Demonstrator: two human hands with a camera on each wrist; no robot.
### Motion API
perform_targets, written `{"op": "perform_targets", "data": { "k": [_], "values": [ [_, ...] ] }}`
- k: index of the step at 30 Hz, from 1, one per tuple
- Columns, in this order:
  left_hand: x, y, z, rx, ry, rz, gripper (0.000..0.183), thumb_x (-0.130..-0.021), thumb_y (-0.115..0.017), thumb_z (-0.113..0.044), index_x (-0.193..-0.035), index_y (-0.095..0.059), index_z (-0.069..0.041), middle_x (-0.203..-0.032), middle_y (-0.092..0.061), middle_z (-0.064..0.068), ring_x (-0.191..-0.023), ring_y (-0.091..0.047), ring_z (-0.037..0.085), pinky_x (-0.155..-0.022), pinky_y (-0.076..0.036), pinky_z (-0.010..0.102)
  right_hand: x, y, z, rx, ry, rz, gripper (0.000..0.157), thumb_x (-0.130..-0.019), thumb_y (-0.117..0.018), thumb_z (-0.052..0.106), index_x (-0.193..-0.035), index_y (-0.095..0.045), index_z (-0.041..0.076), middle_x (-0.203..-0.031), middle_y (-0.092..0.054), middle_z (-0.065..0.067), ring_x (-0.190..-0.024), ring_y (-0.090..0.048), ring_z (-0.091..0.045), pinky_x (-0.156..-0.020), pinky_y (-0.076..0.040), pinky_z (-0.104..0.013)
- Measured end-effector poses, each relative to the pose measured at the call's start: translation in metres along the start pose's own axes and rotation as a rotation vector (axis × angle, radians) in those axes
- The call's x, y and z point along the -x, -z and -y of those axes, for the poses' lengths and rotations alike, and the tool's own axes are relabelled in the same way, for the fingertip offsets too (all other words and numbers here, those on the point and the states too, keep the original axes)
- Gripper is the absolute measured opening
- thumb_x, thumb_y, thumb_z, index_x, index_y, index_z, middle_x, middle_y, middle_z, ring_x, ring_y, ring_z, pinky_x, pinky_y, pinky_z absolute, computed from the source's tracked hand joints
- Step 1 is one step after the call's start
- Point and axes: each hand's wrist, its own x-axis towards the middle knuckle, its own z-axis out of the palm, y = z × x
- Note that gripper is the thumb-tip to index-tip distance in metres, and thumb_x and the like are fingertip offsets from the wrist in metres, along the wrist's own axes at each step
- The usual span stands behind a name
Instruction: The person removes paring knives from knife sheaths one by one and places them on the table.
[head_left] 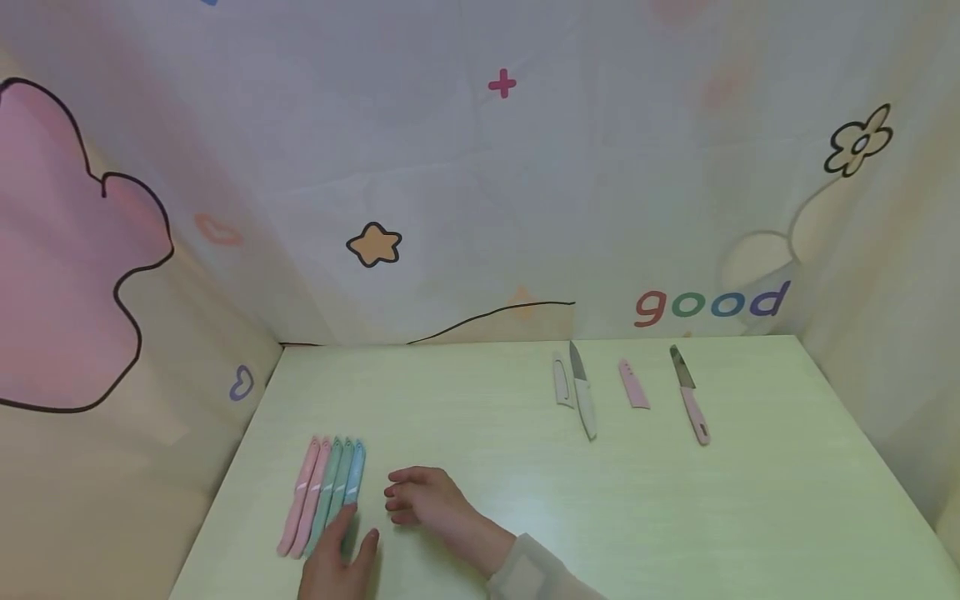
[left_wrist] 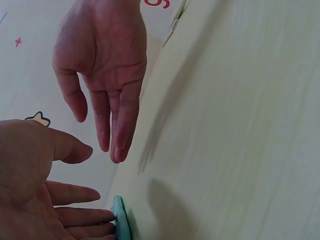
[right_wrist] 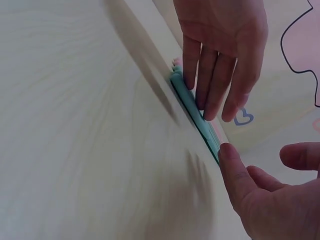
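Several sheathed knives lie side by side in a row at the left: pink ones (head_left: pixel 306 500), green ones (head_left: pixel 332 483) and a blue one (head_left: pixel 356 473). My left hand (head_left: pixel 336 560) is over the near end of the row, its fingers extended and hiding the handles of the blue and green knives. In the left wrist view its fingertips (left_wrist: pixel 102 215) appear to touch a blue-green knife (left_wrist: pixel 120 219). To the right of the row hovers my right hand (head_left: pixel 431 497), fingers loosely bent and holding nothing. A gap separates it from the knives in the head view.
At the back right lie an unsheathed white knife (head_left: pixel 583 400) beside its white sheath (head_left: pixel 562 382), and an unsheathed pink knife (head_left: pixel 691 400) with its pink sheath (head_left: pixel 633 385) to the left. A printed curtain (head_left: pixel 450 167) hangs behind the pale table (head_left: pixel 675 525).
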Motion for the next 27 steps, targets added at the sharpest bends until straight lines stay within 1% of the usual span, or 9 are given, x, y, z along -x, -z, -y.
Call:
{"op": "perform_targets", "data": {
  "k": [3,5,11,15,22,27],
  "values": [
    [0.003,-0.002,-0.001,-0.01,-0.04,0.0,0.062,-0.1,-0.066,-0.03,-0.151,-0.047,0.002,-0.156,-0.045,0.028,-0.145,-0.042,0.049,-0.118,-0.038,0.062,-0.005,0.002,0.001,0.0,0.002,0.001,0.037,-0.098,-0.06,0.007,-0.132,-0.062,-0.007,-0.12,-0.072,-0.019,-0.101,-0.073,-0.024,-0.087,-0.065,-0.036],
    [0.005,-0.004,-0.002,-0.016,-0.053,0.011,0.063,-0.1,-0.066,-0.029,-0.151,-0.047,0.002,-0.156,-0.045,0.028,-0.145,-0.041,0.049,-0.119,-0.037,0.063,-0.008,0.002,0.0,0.003,0.001,-0.001,0.038,-0.098,-0.06,0.007,-0.133,-0.062,-0.007,-0.121,-0.072,-0.018,-0.101,-0.073,-0.023,-0.087,-0.064,-0.036],
    [0.01,-0.01,-0.007,-0.042,-0.07,0.043,0.065,-0.099,-0.067,-0.029,-0.152,-0.046,0.003,-0.158,-0.041,0.029,-0.146,-0.04,0.049,-0.119,-0.036,0.063,-0.012,0.003,-0.002,0.025,-0.024,-0.012,0.039,-0.098,-0.062,0.008,-0.134,-0.062,-0.005,-0.122,-0.072,-0.016,-0.101,-0.073,-0.021,-0.089,-0.064,-0.036],
    [0.014,-0.015,-0.01,-0.049,-0.083,0.056,0.067,-0.098,-0.068,-0.029,-0.152,-0.045,0.003,-0.158,-0.042,0.029,-0.146,-0.041,0.048,-0.119,-0.038,0.062,-0.011,0.004,-0.003,0.039,-0.049,-0.015,0.038,-0.099,-0.06,0.009,-0.135,-0.062,-0.004,-0.124,-0.072,-0.015,-0.101,-0.072,-0.019,-0.09,-0.063,-0.036],
    [0.019,-0.021,-0.014,-0.025,-0.119,0.055,0.069,-0.097,-0.069,-0.03,-0.151,-0.045,0.006,-0.155,-0.046,0.029,-0.144,-0.045,0.047,-0.118,-0.04,0.06,-0.006,0.002,-0.002,0.066,-0.051,-0.024,0.036,-0.101,-0.059,0.011,-0.134,-0.063,-0.003,-0.121,-0.072,-0.013,-0.099,-0.071,-0.018,-0.089,-0.063,-0.034],
    [0.023,-0.026,-0.018,-0.014,-0.161,0.047,0.068,-0.096,-0.07,-0.03,-0.15,-0.047,0.005,-0.153,-0.049,0.029,-0.141,-0.048,0.047,-0.116,-0.043,0.06,-0.003,0.003,-0.004,0.081,-0.019,-0.025,0.036,-0.098,-0.059,0.009,-0.132,-0.065,-0.002,-0.12,-0.072,-0.012,-0.097,-0.069,-0.017,-0.09,-0.063,-0.035]
  ]
}}
